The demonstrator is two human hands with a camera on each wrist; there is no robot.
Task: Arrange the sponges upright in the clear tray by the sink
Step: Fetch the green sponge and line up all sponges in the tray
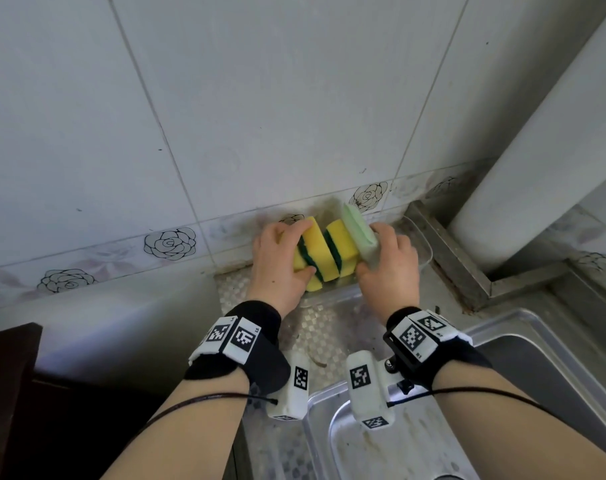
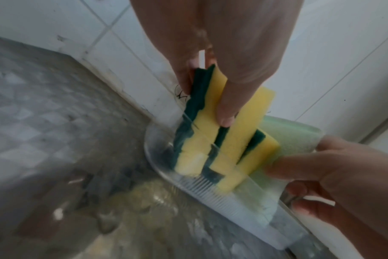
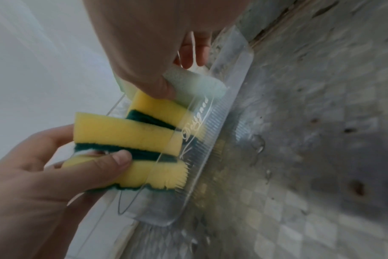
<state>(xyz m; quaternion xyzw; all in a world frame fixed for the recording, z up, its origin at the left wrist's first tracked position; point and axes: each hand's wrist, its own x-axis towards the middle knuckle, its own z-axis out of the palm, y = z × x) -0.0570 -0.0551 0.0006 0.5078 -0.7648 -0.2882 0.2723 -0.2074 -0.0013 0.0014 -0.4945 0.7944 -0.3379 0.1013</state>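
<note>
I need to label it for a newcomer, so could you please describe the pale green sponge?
Find the steel sink; behind it, against the tiled wall, stands a clear tray. The pale green sponge is at the row's right end, pinched by the right hand; its neighbours are yellow with dark green pads.

yellow-green sponges (image 2: 224,140): 3 | pale green sponge (image 1: 358,233): 1 | clear tray (image 3: 219,157): 1

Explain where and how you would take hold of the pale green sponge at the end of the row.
Pinch the pale green sponge across its two broad faces, coming from above. It stands on edge in the clear tray, its top clear of the wall, as the right hand does.
</note>
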